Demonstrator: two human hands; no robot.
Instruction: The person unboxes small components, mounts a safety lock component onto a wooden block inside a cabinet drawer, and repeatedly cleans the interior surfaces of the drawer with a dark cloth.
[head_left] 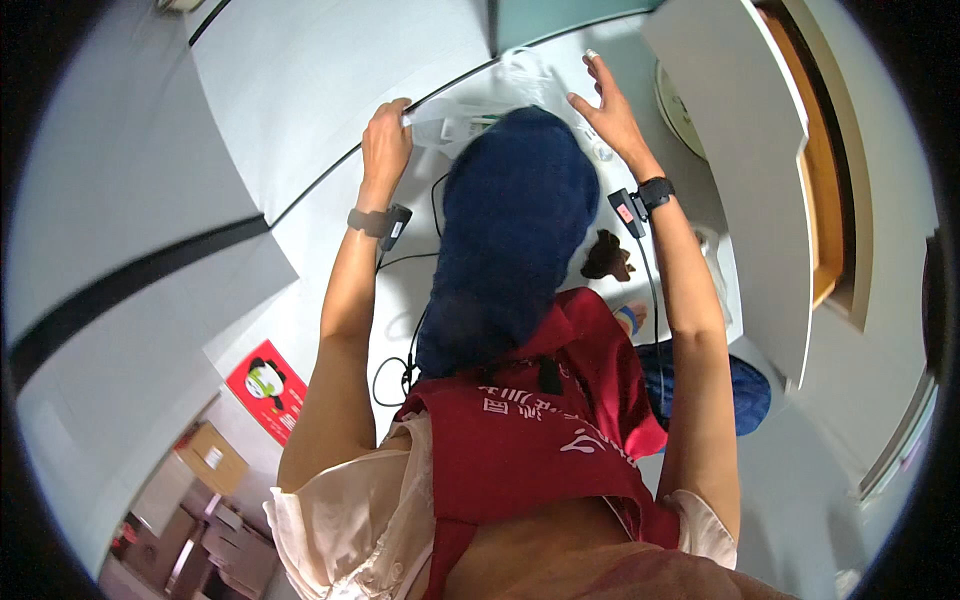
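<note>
My left hand [387, 145] is closed on the edge of a clear plastic bag [432, 127], which stretches away to the right. Across from it, my right hand [614, 112] has its fingers apart beside the bag's other side, and nothing shows in its grasp. Something white and green is partly visible inside the bag; what it is I cannot make out. A raised leg in dark blue plush cloth [520, 210] covers the near part of the bag. Each wrist wears a dark strap with a small black box and a cable.
Below my right wrist lies a small brown irregular object [607, 256] on the white floor. A white cabinet door [760, 150] stands ajar on the right, near a round pale object [680, 110]. Black cables [408, 375] loop left of the leg. A red poster [265, 388] is at lower left.
</note>
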